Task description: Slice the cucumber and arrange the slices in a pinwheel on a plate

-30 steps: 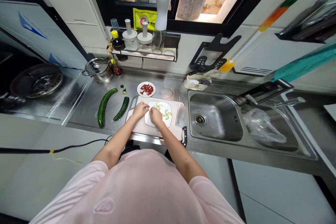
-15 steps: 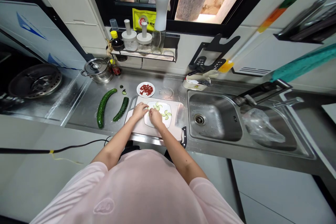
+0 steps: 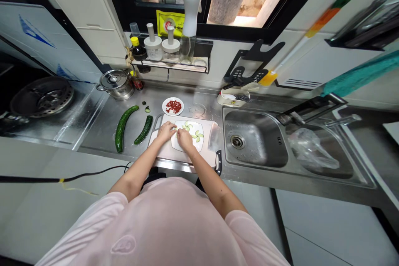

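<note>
A white plate (image 3: pixel 195 148) lies on a pale cutting board (image 3: pixel 170 155), with thin green-edged cucumber slices (image 3: pixel 197 136) set out on it in curved pinwheel shapes. Over the plate's left side my left hand (image 3: pixel 167 131) pinches at a cucumber slice (image 3: pixel 176 129), fingers closed. My right hand (image 3: pixel 184 138) sits close beside it, its fingertips pinched together at the same spot; the fingers partly hide the slice. On the board's right edge rests a knife (image 3: pixel 214 138) with a black handle. A small plate of chopped red pieces (image 3: pixel 173 106) stands behind the board.
Left of the board lie a long cucumber (image 3: pixel 122 129) and a cut cucumber (image 3: pixel 144 130), with small end scraps (image 3: pixel 147 109) behind them. A lidded steel pot (image 3: pixel 116 84) stands at the back left. To the right is the sink (image 3: pixel 255 145); a shelf with jars (image 3: pixel 153 48) hangs above the counter.
Both hands stay over the plate's left side, with only slight finger movement. Nothing else has visibly moved.
</note>
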A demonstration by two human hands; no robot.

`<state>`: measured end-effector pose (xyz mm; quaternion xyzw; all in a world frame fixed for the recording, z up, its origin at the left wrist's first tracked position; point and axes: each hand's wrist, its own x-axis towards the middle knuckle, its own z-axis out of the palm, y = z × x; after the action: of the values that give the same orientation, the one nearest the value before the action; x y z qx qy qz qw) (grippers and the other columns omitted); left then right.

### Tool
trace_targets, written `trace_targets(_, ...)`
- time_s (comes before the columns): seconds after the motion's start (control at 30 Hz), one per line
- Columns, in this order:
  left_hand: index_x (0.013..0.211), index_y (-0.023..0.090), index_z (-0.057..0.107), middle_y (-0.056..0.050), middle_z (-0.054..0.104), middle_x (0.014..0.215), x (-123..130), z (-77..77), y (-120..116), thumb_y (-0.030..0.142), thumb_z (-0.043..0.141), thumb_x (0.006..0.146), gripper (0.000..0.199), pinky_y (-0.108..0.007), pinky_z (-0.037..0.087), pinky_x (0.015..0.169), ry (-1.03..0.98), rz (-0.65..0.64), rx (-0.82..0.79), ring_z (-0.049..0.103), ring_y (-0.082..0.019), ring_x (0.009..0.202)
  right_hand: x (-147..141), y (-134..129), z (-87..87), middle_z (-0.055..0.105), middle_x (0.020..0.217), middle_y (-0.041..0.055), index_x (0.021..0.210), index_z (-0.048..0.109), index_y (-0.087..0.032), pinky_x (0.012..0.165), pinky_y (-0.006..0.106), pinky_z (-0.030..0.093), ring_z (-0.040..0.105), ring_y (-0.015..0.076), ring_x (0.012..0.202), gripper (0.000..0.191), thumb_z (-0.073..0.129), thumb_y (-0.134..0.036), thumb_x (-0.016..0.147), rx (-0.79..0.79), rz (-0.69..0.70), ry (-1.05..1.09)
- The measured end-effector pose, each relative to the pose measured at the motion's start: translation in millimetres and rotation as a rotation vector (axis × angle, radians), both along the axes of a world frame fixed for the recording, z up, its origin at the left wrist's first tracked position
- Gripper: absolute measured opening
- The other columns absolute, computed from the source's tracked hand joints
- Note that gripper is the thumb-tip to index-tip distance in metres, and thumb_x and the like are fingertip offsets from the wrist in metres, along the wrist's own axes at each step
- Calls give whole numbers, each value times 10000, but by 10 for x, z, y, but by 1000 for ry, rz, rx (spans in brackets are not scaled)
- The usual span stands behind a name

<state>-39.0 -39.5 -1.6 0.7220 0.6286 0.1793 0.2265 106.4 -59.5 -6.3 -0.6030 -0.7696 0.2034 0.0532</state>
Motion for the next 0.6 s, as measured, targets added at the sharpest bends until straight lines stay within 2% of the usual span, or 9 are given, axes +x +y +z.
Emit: trace_targets(0.6, 1061, 243, 667, -59, 571, 1005, 36, 96, -19, 291, 558, 830, 260, -273, 427, 810, 113, -20, -22, 548, -187, 942, -21, -20, 58, 556, 1056, 103, 1174, 548, -201, 751, 281, 406, 504, 209, 982, 318, 318, -263, 964, 50, 96, -123)
